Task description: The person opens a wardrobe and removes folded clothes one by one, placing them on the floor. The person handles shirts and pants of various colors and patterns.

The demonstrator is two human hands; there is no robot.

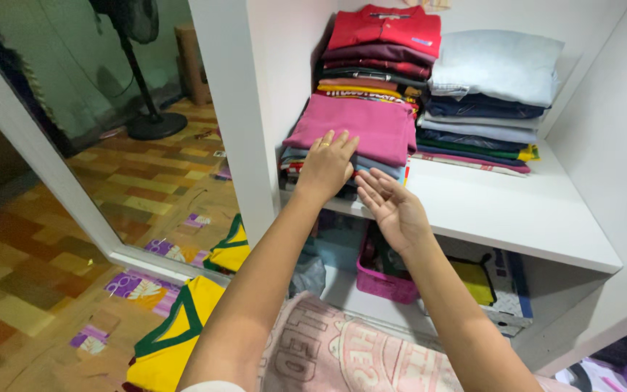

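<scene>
My left hand (326,165) rests flat, palm down, on a folded pink garment (357,128) at the front of a low stack on the white shelf (495,210). A ring shows on one finger. My right hand (392,205) hovers just in front of the stack at the shelf's edge, palm up, fingers apart, holding nothing. Behind the pink garment rises a taller pile of folded clothes topped by a red shirt (386,27).
A second stack of folded clothes topped by pale blue denim (496,65) stands at the right. Below the shelf sit a pink basket (382,279) and a box. A mirror door (110,138) is at the left; yellow-green cloth (172,334) and a pink blanket (342,356) lie near me.
</scene>
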